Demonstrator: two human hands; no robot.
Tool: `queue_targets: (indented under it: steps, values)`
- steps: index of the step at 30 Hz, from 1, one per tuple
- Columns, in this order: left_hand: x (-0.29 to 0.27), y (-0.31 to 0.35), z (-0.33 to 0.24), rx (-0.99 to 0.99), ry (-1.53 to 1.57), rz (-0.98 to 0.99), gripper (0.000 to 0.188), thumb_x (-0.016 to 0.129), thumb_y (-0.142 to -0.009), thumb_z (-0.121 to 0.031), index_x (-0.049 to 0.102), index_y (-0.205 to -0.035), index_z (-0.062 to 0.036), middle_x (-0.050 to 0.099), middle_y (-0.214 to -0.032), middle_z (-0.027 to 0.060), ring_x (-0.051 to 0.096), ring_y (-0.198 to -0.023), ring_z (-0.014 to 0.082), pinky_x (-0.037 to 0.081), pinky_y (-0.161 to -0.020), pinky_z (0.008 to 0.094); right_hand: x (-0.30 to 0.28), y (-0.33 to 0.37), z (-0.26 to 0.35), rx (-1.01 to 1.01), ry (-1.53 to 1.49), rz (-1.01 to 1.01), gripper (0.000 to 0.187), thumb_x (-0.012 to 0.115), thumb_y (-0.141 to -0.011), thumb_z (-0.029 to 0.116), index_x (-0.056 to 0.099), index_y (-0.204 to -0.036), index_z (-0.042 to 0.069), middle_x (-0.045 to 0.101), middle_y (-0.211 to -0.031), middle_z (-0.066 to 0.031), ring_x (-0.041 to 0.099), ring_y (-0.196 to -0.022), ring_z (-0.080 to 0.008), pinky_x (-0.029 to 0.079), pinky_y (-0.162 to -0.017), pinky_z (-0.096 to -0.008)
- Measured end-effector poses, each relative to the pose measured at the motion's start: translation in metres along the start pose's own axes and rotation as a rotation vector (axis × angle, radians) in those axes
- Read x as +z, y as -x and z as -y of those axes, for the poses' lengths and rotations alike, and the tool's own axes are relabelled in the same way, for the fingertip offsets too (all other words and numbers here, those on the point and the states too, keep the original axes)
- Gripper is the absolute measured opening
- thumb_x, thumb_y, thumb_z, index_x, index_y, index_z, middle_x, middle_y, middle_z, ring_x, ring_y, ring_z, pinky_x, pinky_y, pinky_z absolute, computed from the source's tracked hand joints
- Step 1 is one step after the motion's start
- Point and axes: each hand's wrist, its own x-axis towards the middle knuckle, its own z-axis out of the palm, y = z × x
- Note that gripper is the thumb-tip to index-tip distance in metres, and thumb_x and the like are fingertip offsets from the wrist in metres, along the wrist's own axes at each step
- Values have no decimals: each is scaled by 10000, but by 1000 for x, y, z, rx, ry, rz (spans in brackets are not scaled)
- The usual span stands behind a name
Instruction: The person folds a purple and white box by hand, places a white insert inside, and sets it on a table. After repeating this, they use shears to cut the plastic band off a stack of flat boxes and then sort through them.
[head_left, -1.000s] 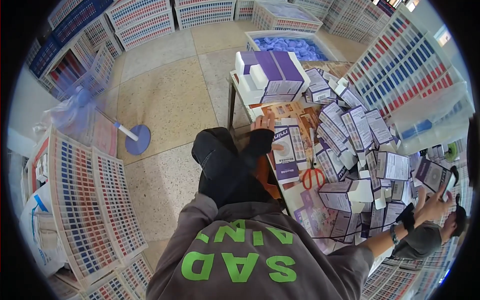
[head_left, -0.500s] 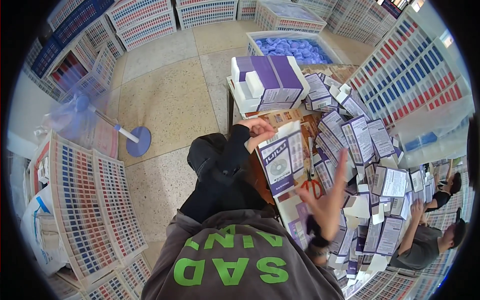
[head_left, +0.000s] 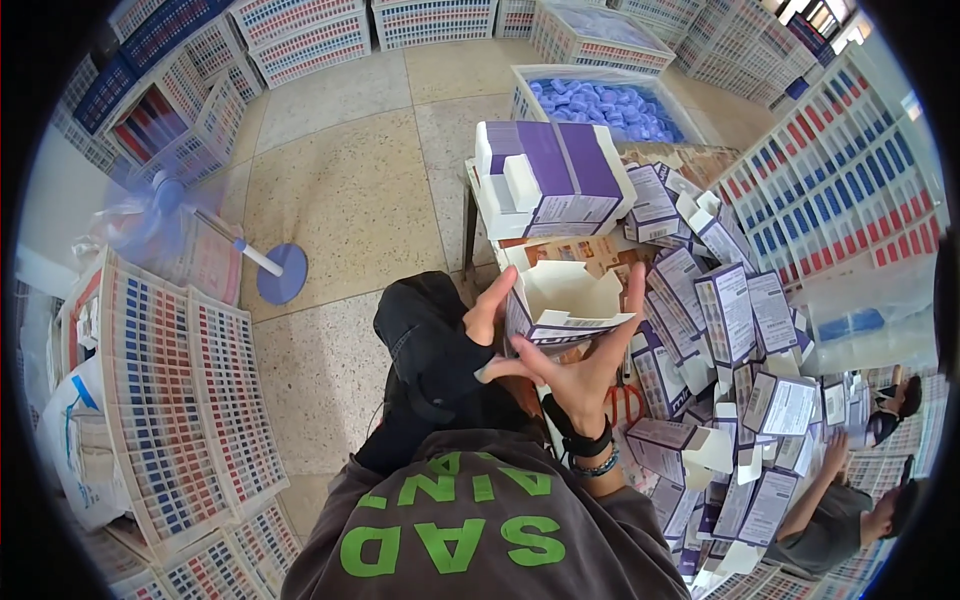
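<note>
Between my two hands is a white-and-purple cardboard box (head_left: 568,291), squared up, with its white inside and raised top flaps facing me. My left hand (head_left: 488,318) grips its left side, the thumb up along the edge. Around the right side and the near face wraps my right hand (head_left: 588,372), one finger stretched up along the right wall. A pair of red-handled scissors (head_left: 627,402) lies on the table just right of my right wrist, partly covered by cartons.
A pile of purple-and-white cartons (head_left: 722,310) covers the table's right side. A stack of flat cartons (head_left: 575,170) stands at the far edge. Beyond it is a crate of blue parts (head_left: 610,108). A stand fan (head_left: 280,272) stands left; a co-worker (head_left: 850,510) sits at right.
The flat carton in my left hand is now opened into a box. My right hand, spread and apart before, has come in and taken hold of it. The view has shifted slightly.
</note>
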Motion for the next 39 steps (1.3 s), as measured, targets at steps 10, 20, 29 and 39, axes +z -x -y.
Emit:
queue_targets:
  steps: [10,20,29,39]
  values:
    - [-36,23,46,-236,86,155,867,840,-721,-160,333,-1423,-157,554,-1242,239,614,-1070,363,501,-894,433,8,-21,-9,260,-717,187,732,582,-884,94,176,-1489,23,526,-1258,-156,526,-1141,-212,404,-1002,-359]
    - [-41,-12,21,265,-370,131,475,697,-837,-371,467,-1182,-139,583,-1133,254,651,-967,384,552,-772,427,17,-30,5,430,-1082,113,532,562,-907,122,346,-1383,22,580,-1108,-155,553,-1089,-228,441,-958,-356]
    - [-58,-8,3,134,-446,198,416,618,-905,-426,441,-1133,-126,578,-1065,285,645,-825,332,531,-672,383,22,-35,-9,354,-727,329,275,551,-916,154,541,-1128,-20,595,-1059,-177,577,-1037,-229,459,-902,-335]
    - [-58,10,6,102,62,8,503,747,-815,-248,429,-1177,-101,557,-1060,197,583,-904,310,492,-748,394,19,-49,-10,-411,-229,518,438,671,-832,351,659,-1138,38,629,-1130,-183,609,-1015,-329,481,-874,-390]
